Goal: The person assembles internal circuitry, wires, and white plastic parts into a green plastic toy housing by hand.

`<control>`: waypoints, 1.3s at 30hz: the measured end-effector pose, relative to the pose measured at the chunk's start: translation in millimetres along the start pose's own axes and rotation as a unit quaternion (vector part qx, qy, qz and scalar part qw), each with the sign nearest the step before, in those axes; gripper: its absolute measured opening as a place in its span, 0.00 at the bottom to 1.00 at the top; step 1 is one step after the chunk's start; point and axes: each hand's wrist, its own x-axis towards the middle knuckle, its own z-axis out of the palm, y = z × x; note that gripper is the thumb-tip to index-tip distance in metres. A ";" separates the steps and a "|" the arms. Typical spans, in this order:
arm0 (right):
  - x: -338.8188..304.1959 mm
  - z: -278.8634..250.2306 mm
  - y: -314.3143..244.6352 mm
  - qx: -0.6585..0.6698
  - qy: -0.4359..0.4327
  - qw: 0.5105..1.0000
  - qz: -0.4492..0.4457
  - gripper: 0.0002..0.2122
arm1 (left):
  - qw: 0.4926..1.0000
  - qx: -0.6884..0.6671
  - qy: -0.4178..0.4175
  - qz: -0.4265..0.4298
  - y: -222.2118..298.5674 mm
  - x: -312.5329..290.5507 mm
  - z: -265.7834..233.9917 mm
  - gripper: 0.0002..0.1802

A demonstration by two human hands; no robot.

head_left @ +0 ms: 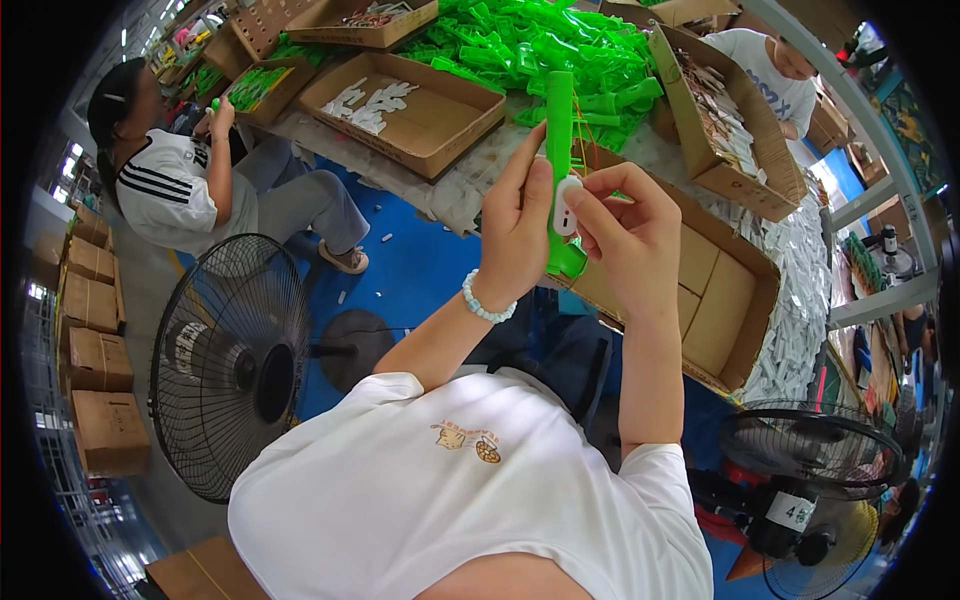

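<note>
Upright in front of me stands a long bright green plastic housing (559, 115), gripped along its side by my left hand (513, 222). A pale beaded bracelet circles that wrist. Against the front of the housing, my right hand (637, 232) pinches a small white oval plastic cover (566, 205) with dark slots between thumb and fingers. Thin red and orange wires (585, 125) stick out beside the housing's upper part. My fingers partly hide where the cover and the housing meet.
A large heap of green plastic housings (540, 35) covers the table's far side. Cardboard trays hold white parts (370, 105) and wired pieces (715, 105); another tray (725, 285) lies right. Fans stand left (235, 365) and right (810, 450). Co-workers sit left (180, 180) and far right (755, 65).
</note>
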 end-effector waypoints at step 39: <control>-16.0 14.4 3.9 -0.120 0.063 0.985 -0.107 0.22 | 0.901 -0.401 -0.119 -0.114 -5.1 14.2 -6.6 0.27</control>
